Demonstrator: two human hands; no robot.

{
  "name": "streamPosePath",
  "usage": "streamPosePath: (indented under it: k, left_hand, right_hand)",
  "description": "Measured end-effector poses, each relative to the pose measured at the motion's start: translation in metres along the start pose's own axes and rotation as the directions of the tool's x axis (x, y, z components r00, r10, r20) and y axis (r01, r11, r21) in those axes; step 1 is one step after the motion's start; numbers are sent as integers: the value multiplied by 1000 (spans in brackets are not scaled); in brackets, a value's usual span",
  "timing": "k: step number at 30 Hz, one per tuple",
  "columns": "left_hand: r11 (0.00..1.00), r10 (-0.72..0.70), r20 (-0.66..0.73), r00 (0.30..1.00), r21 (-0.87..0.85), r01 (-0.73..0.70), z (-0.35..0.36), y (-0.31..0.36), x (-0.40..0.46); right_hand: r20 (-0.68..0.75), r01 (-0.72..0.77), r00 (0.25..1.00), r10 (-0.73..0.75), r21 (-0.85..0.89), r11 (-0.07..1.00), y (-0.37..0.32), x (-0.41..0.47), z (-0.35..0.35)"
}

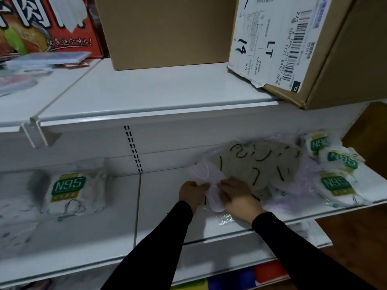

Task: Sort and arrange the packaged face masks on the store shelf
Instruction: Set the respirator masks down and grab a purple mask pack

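A pale lilac face mask in a clear plastic wrapper (206,181) is held between both hands at the middle of the white metal store shelf (167,206). The left hand (191,193) is curled round the pkt's left edge, thumb on top; the right hand (236,196) pinches its right side, fingers bent over the wrapper. Both arms are covered by black sleeves (167,237). The pkt's lower end appears to rest on the shelf, though blur makes contact hard to judge.

Just behind and right of the lilac pkt, a heap of grey-beige masks with black ear loops in clear bags (257,164) is spread over the shelf, touching the held pkt. Further right, approx. three white N95 mask packs with green labels (335,183) are piled near the shelf end, with more lilac wrapped masks (301,178) underneath. Well apart, at the left, one white N95 mask pack with a green label (67,189) is lying flat, label upright. A small scrap of clear plastic (225,218) is seen near the shelf's front edge, below the right hand.

On the upper white shelf (146,91), a plain brown cardboard box (167,32), a tilted cardboard box with a white shipping label (293,49) and a red printed carton (52,24) are stored.
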State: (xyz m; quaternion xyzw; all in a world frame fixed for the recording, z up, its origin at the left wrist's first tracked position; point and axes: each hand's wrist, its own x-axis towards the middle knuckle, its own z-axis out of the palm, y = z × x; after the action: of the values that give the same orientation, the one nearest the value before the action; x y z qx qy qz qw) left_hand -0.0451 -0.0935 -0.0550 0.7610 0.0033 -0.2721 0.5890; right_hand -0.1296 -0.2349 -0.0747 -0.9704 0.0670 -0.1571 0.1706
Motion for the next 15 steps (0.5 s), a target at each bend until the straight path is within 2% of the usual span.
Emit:
streamPosePath:
  k: [2, 6, 9, 11, 15]
  left_hand:
    - [1000, 21, -27, 999, -23, -22, 1, 2, 1]
    - [998, -24, 57, 998, -60, 28, -5, 4, 2]
    - [996, -37, 61, 997, 78, 32, -18, 4, 4]
    - [983, 5, 21, 1000, 181, -9, -35, 5, 8]
    - [959, 97, -96, 991, 277, -67, -79, 1, 22]
  right_hand:
    - [-25, -12, 1000, 14, 54, 998, -4, 2, -4]
    - [-66, -48, 997, 50, 30, 998, -7, 7, -11]
    - [-25, -93, 995, 92, -36, 995, -7, 6, -10]
    - [5, -107, 994, 108, -100, 989, -5, 4, -6]
    - [47, -168, 982, 181, -206, 964, -7, 1, 0]
